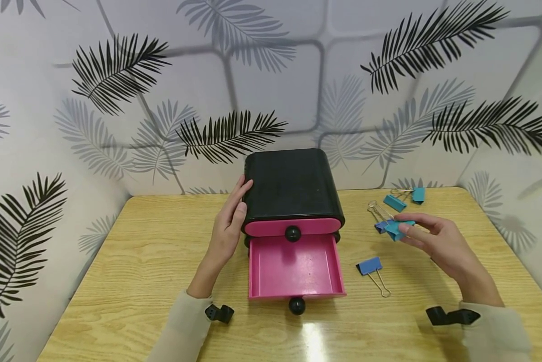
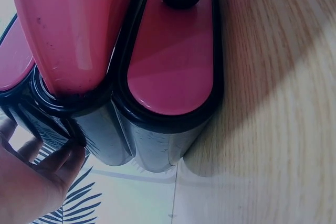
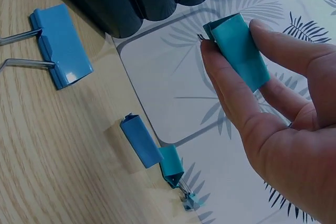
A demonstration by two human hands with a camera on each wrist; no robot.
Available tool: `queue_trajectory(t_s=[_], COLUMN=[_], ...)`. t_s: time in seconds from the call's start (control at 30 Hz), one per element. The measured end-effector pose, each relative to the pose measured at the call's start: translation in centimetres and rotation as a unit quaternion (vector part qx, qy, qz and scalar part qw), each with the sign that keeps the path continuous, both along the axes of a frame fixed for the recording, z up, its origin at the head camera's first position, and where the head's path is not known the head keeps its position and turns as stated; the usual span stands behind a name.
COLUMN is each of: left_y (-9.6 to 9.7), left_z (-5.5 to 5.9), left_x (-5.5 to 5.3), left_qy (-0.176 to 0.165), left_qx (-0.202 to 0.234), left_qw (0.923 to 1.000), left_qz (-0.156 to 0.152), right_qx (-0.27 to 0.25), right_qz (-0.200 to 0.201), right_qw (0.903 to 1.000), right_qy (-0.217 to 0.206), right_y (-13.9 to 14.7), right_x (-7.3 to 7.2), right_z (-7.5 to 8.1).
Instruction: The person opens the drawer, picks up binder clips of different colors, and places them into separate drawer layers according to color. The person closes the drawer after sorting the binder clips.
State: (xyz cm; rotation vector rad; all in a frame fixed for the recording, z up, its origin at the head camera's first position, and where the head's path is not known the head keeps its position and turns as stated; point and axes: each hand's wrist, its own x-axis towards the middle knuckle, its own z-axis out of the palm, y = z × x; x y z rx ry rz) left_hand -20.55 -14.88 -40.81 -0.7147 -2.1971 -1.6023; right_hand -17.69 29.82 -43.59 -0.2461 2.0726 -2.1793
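Observation:
A black mini chest of drawers with pink drawer fronts stands on the table. Its middle drawer is pulled out and shows a bare pink inside. My left hand rests against the chest's left side, fingers fairly straight; the left wrist view shows that hand at the black casing. Between thumb and fingers my right hand pinches a teal binder clip, raised above the table. A blue binder clip lies just behind it, partly hidden in the head view.
Another blue binder clip lies right of the open drawer, wire handles toward me. Toward the back right are two teal binder clips, one beside the other. A leaf-patterned wall covering rises behind the table.

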Motion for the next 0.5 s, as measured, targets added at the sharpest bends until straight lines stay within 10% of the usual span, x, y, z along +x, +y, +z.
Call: queue_trajectory(t_s=[0.1, 0.33, 0.5], left_y=[0.1, -0.5, -0.7], left_z=[0.7, -1.9, -2.5], left_x=[0.4, -1.3, -1.7], left_qy=[-0.004, 0.008, 0.014], left_qx=[-0.004, -0.002, -0.005], left_qw=[1.0, 1.0, 0.9999], left_qz=[0.001, 0.005, 0.002], right_qx=[0.026, 0.132, 0.009], right_qz=[-0.008, -0.043, -0.046], right_qw=[0.9996, 0.9902, 0.9988], right_qy=[0.003, 0.013, 0.015], right_y=[-0.1, -0.3, -0.6], right_x=[0.2, 0.5, 0.5], right_z=[0.2, 0.8, 0.8])
